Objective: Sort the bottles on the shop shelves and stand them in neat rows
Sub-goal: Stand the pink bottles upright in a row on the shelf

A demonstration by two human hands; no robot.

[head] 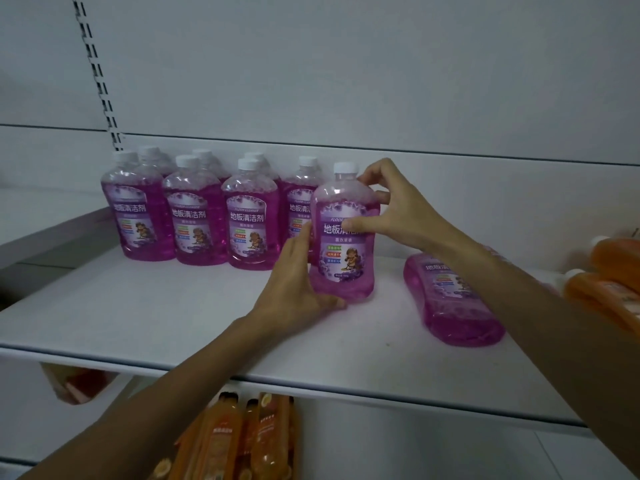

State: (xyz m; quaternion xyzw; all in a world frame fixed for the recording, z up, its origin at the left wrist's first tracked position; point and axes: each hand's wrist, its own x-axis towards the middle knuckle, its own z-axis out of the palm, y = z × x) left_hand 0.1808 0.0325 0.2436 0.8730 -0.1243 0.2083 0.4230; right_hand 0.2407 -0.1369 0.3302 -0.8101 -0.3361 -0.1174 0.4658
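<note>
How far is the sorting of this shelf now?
Done: standing purple bottles form rows at the left. In hand: left hand and right hand hold another bottle upright beside them. Left: one flat-lying purple bottle and the orange bottles at the right.

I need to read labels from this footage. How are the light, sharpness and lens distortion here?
Head view: dim, flat, bluish light, no strong glare or hard shadows; the label on the held purple bottle is readable though the right hand covers part; orange bottles at the right edge are soft; the top-left slotted upright leans and curves, wide-angle distortion.
</note>
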